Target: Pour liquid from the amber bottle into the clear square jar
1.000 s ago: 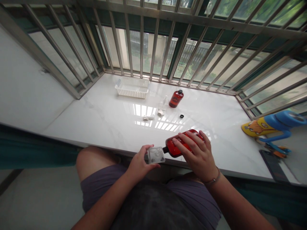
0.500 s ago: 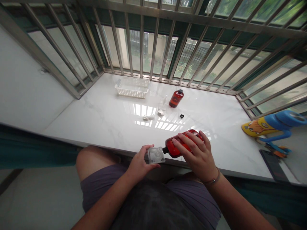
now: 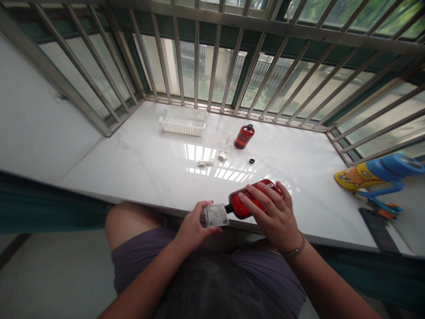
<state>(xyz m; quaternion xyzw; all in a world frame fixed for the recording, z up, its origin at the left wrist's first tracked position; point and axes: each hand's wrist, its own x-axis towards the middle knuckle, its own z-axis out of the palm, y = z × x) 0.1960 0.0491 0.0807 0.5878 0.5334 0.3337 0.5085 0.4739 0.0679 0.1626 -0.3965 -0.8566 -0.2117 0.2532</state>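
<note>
My left hand (image 3: 197,223) grips a small clear square container (image 3: 217,215) by its edges, thumb below and fingers above, just off the counter's front edge. In my right hand (image 3: 274,215) is a red translucent bottle (image 3: 241,203), tipped on its side with its dark neck pointing left. The neck's mouth meets the container's right side; whether liquid flows is too small to tell. A black cap (image 3: 251,161) lies on the counter behind the bottle. Farther back a second red bottle (image 3: 244,136) with a black top stands upright.
On the white marbled counter (image 3: 133,150) are a white perforated basket (image 3: 184,128), a small white piece (image 3: 222,156) and a clear tube-like item (image 3: 206,163). At right lie a blue-and-yellow drinking bottle (image 3: 372,173) and a dark phone-like slab (image 3: 376,228). Metal bars (image 3: 218,66) line the window.
</note>
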